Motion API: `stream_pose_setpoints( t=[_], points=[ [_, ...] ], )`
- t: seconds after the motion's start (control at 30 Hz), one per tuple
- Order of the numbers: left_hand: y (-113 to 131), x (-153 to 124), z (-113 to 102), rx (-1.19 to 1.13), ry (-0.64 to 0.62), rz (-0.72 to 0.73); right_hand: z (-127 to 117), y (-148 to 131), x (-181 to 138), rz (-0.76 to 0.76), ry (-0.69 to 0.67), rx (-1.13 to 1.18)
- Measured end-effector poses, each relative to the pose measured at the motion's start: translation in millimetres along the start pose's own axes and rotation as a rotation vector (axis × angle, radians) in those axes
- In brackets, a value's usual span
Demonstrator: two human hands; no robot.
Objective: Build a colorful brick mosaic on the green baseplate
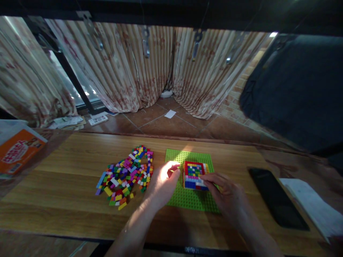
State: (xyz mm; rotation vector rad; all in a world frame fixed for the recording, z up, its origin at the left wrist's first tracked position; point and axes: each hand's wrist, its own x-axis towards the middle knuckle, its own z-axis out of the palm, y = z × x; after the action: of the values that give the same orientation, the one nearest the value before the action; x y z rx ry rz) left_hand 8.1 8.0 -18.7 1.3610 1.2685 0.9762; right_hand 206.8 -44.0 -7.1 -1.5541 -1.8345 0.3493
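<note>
A square structure of coloured building bricks [194, 169] stands on a green studded baseplate [187, 203]. Its upper edge is red, and its near side shows blue and white bricks. My left hand [165, 177] hovers just left of the structure, thumb and fingers curved with a gap between them and nothing visible in it. From the right, my right hand [227, 189] reaches the structure's near right corner. Its thumb and fingertips are pinched on a small pale brick [201, 180], which my fingers partly cover.
Loose bricks [125, 175] lie heaped on the wooden table [69, 185] left of the baseplate. To the right are a black phone-like slab [277, 198] and white paper [313, 203]. An orange-and-white package [21, 150] sits far left. Striped curtains [134, 71] hang beyond.
</note>
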Motion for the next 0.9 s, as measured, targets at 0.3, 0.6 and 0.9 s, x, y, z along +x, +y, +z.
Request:
stream_pose_setpoints(
  t=[0.3, 0.6, 0.9],
  points=[
    [0.2, 0.6, 2.2, -0.004, 0.021, 0.016, 6.3, -4.8, -2.4, 0.062, 0.097, 0.005],
    [1.8, -0.7, -1.7, 0.006, 0.008, 0.029, 0.6, -0.7, 0.6, 0.243, 0.189, 0.059],
    [0.4, 0.1, -1.0, 0.073, -0.015, 0.007, 9.9, -1.4, 1.8, 0.333, 0.125, 0.133]
  ],
)
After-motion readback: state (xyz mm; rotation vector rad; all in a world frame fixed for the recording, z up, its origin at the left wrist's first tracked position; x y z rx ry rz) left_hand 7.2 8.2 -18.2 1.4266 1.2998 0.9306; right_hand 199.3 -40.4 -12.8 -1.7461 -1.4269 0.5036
